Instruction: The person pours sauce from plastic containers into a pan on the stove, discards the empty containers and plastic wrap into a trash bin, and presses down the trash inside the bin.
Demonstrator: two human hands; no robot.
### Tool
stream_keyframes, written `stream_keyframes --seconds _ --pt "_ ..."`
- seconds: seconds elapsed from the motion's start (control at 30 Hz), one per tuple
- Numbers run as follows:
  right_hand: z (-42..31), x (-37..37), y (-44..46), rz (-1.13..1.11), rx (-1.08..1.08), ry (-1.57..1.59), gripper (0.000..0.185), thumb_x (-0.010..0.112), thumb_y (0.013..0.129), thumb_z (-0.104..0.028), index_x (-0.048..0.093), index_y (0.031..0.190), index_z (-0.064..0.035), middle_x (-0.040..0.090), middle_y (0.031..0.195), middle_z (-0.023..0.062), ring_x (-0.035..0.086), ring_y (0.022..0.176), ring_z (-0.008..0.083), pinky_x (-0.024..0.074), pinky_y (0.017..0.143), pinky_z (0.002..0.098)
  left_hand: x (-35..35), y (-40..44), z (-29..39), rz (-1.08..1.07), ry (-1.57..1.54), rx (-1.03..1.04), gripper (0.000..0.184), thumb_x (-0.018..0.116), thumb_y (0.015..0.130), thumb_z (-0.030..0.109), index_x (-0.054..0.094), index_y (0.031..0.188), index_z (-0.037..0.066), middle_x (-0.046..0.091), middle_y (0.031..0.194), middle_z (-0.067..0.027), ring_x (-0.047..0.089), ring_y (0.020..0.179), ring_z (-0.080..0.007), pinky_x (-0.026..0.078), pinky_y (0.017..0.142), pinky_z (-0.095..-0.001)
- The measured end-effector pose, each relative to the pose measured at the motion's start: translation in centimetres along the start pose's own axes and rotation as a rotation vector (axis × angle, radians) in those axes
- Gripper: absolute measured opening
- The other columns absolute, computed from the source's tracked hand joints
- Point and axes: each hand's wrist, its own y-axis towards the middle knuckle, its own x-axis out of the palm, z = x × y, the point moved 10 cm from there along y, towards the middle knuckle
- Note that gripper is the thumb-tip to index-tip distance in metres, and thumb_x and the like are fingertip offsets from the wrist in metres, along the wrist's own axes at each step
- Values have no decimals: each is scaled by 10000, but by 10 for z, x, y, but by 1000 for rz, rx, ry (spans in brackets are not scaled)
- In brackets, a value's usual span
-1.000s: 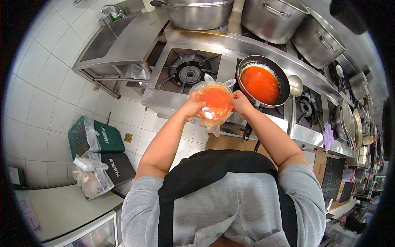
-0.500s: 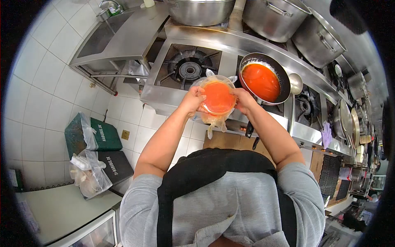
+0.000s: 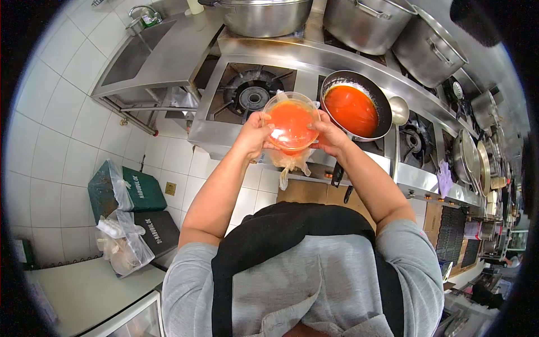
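Between my two hands is a round clear plastic container (image 3: 291, 124) with orange-red liquid in it. My left hand (image 3: 257, 135) grips its left side, thumb on the rim. On the right side my right hand (image 3: 330, 135) holds it the same way. A knotted plastic bag (image 3: 287, 163) hangs below and behind the container, partly hidden by it. Just right of my right hand, a dark frying pan (image 3: 385, 106) sits on the stove with red-orange sauce (image 3: 351, 110) in it. A large ladle (image 3: 398, 110) lies beside the pan.
A gas burner (image 3: 252, 96) is behind my left hand. Large steel pots (image 3: 365, 28) stand along the back. At the left are a steel sink counter (image 3: 168, 50), a green bin (image 3: 143, 191) and a dark bin (image 3: 157, 233). A purple cloth (image 3: 444, 180) hangs at the stove's front.
The container has tilted and risen slightly between my hands, and its clear rim shows more. The bag hangs lower behind it. The view has shifted a little.
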Motion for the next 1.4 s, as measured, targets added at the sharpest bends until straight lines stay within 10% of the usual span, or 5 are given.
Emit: stream_keyframes --seconds 0.43,0.93,1.23,1.4 --pt "-36 13 -11 -123 -210 -101 762 602 725 -233 200 1369 -176 358 1322 81 371 1214 237 361 950 455 25 -4 43 -33 49 43 176 497 849 30 415 996 79 547 936 -63 604 763 -158 555 472 -306" --pt "-78 13 -40 -119 -406 158 722 580 695 -145 267 1345 -135 438 1246 85 485 1101 234 482 818 422 71 -3 78 -152 126 125 374 563 836 142 419 1178 91 545 1035 -28 579 876 -121 558 554 -293" --pt "-108 -12 -50 -27 -529 278 616 518 725 -165 343 1311 -94 472 1208 100 497 1086 238 461 860 397 93 6 90 -172 335 191 607 562 850 254 268 1369 140 450 1258 -33 499 1059 -142 497 754 -335" --pt "-112 -52 -50 78 -440 403 520 506 768 -160 397 1265 -55 481 1214 136 486 1115 268 415 929 421 140 4 95 -563 464 417 983 703 716 247 21 1419 158 180 1435 -69 239 1298 -241 256 1039 -399"
